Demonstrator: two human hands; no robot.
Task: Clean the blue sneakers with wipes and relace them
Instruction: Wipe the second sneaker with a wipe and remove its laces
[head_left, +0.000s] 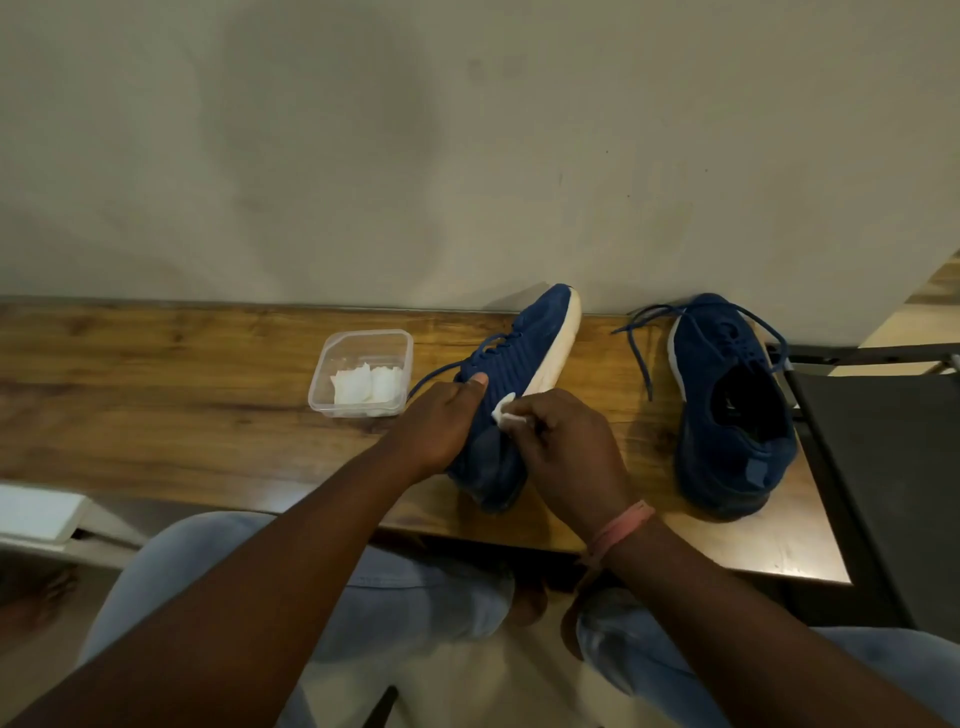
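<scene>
A blue sneaker (524, 353) with a white sole lies tilted on its side on the wooden table (156, 395), toe toward the wall. My left hand (441, 421) grips its upper, thumb on the knit near the laces. My right hand (566, 447) pinches a white wipe (505, 413) against the sneaker's side near the sole. The second blue sneaker (727, 405) stands upright to the right, its laces loose and spread over the table.
A clear plastic tub (363, 343) holding white wipes sits left of the held sneaker. The wall runs along the table's far edge. A dark chair (883, 467) stands at the table's right end. My knees are under the near edge.
</scene>
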